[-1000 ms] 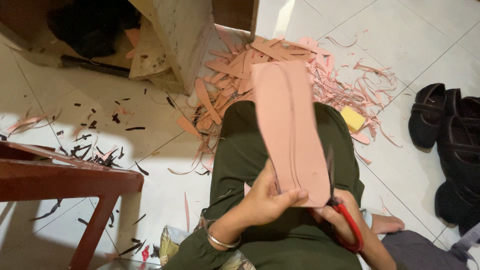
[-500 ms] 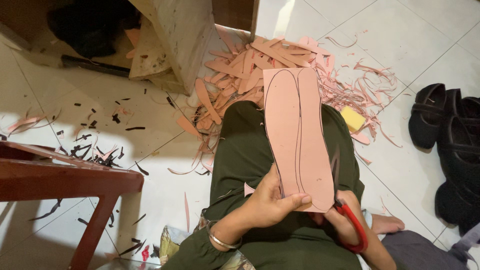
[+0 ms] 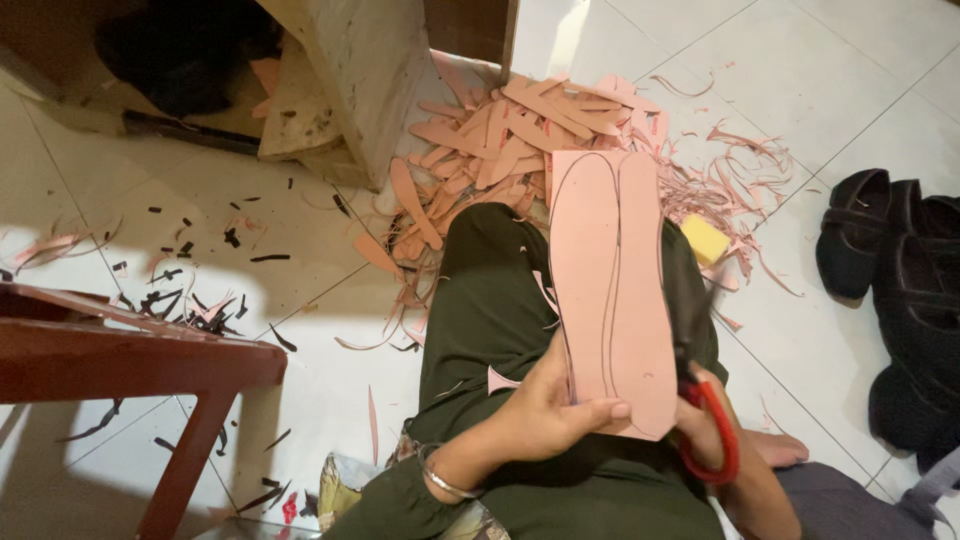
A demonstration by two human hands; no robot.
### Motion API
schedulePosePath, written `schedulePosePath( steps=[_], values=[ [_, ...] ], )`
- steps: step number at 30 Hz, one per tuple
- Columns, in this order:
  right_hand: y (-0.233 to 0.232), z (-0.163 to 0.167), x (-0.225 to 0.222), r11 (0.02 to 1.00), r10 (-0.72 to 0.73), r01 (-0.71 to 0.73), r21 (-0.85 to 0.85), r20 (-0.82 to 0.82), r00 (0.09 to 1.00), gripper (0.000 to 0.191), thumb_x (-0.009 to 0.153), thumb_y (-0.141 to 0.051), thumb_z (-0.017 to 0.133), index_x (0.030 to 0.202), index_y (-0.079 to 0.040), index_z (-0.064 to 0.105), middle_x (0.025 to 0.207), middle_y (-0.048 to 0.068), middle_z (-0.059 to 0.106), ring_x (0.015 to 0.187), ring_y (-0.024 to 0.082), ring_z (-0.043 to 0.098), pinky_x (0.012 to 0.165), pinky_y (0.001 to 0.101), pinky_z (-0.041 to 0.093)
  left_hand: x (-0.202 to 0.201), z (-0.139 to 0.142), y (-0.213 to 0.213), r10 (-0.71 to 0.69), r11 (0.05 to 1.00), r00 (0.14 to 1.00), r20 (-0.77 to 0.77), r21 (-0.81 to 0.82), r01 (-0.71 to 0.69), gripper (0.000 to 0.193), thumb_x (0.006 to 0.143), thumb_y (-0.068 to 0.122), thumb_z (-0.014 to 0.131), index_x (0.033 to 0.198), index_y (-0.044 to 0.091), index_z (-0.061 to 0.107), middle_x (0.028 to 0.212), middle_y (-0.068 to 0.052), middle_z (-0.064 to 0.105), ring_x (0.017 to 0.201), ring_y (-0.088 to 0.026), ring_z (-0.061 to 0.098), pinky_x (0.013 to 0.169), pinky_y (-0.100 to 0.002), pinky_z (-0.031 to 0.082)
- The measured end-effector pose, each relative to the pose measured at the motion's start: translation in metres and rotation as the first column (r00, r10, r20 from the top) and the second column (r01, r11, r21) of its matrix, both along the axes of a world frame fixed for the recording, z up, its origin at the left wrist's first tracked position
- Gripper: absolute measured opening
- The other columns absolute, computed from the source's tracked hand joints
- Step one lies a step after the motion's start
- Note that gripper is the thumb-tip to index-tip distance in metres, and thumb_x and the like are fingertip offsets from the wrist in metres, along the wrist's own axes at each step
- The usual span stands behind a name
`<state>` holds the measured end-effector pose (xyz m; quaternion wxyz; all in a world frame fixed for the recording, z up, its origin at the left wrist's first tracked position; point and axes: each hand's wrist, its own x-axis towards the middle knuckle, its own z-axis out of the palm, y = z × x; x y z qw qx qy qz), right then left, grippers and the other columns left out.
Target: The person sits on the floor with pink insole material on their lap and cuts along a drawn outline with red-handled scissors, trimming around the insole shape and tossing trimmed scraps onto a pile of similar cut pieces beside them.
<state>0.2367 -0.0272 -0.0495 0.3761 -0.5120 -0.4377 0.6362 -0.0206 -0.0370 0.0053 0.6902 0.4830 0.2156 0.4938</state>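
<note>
Left hand (image 3: 545,415) is pinching the near end of a long pink sheet (image 3: 612,290), thumb lying across its face and fingers curled behind, so the hand is clamped on it. Right hand (image 3: 705,420) is sitting at the sheet's right edge, closed through the red handles of a pair of scissors (image 3: 700,400) whose dark blades are pointing up along that edge; how wide the blades are standing cannot be told. Compared with a second ago, the sheet has been turning: its face is now showing a penned sole outline where it was reading as plain pink, and the red handle is now sitting at the sheet's right edge rather than below its near end, suggesting the cut is being lined up along the drawn line. Beneath, the sheet is hovering over a lap in dark green cloth. Farther off, pink offcuts (image 3: 520,150) are lying heaped on the tiled floor (image 3: 850,90), with a yellow sponge (image 3: 705,240) beside them and black shoes (image 3: 880,250) to the right.
</note>
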Motion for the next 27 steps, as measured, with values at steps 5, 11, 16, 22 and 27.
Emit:
schedulePosePath(
  steps=[5, 11, 16, 22, 27],
  values=[
    [0.011, 0.027, 0.008, 0.96, 0.026, 0.043, 0.275, -0.241, 0.97, 0.045, 0.092, -0.017, 0.053, 0.13, 0.007, 0.058, 0.113, 0.015, 0.072, 0.107, 0.021, 0.069, 0.097, 0.0344, 0.053, -0.019, 0.008, 0.012, -0.102, 0.994, 0.995, 0.004, -0.033, 0.102, 0.096, 0.083, -0.007, 0.068, 0.162, 0.004, 0.015, 0.143, -0.005, 0.047, 0.127, -0.01, 0.049, 0.107, -0.027, 0.043],
    [0.053, 0.021, 0.038, 0.916, -0.117, 0.207, 0.345, -0.264, 0.957, 0.032, 0.109, -0.014, 0.058, 0.131, 0.009, 0.062, 0.1, 0.013, 0.066, 0.082, 0.014, 0.057, 0.076, 0.0284, 0.043, -0.069, 0.014, 0.046, -0.602, 0.755, 0.795, 0.066, -0.276, 0.595, 0.097, 0.08, -0.016, 0.067, 0.164, 0.007, 0.027, 0.103, -0.005, 0.059, 0.061, -0.003, 0.046, 0.051, -0.02, 0.038],
    [0.064, 0.011, 0.048, 0.939, -0.143, 0.184, 0.292, -0.157, 0.977, 0.028, 0.096, -0.008, 0.062, 0.121, 0.005, 0.061, 0.107, 0.009, 0.069, 0.098, 0.018, 0.065, 0.087, 0.0327, 0.049, -0.082, 0.015, 0.069, -0.746, 0.646, 0.666, -0.011, -0.254, 0.719, 0.089, 0.078, -0.013, 0.071, 0.158, -0.001, 0.036, 0.117, -0.007, 0.061, 0.083, -0.006, 0.053, 0.066, -0.021, 0.043],
    [0.054, 0.026, 0.026, 0.943, -0.1, 0.14, 0.302, -0.144, 0.985, 0.033, 0.093, -0.01, 0.058, 0.122, 0.005, 0.062, 0.105, 0.012, 0.071, 0.097, 0.021, 0.067, 0.086, 0.0359, 0.05, -0.093, 0.02, 0.07, -0.536, 0.807, 0.839, 0.091, -0.238, 0.541, 0.086, 0.08, -0.003, 0.074, 0.157, 0.0, 0.035, 0.132, -0.009, 0.061, 0.12, -0.016, 0.059, 0.103, -0.032, 0.049],
    [0.044, 0.033, 0.004, 0.938, 0.006, 0.007, 0.348, -0.037, 0.999, 0.04, 0.089, -0.009, 0.057, 0.126, 0.005, 0.062, 0.1, 0.012, 0.071, 0.095, 0.023, 0.069, 0.089, 0.0383, 0.054, -0.063, 0.012, 0.053, -0.086, 0.986, 0.994, 0.068, -0.14, 0.095, 0.091, 0.085, 0.004, 0.075, 0.159, 0.006, 0.023, 0.135, -0.004, 0.057, 0.123, -0.012, 0.055, 0.106, -0.031, 0.046]
  ],
)
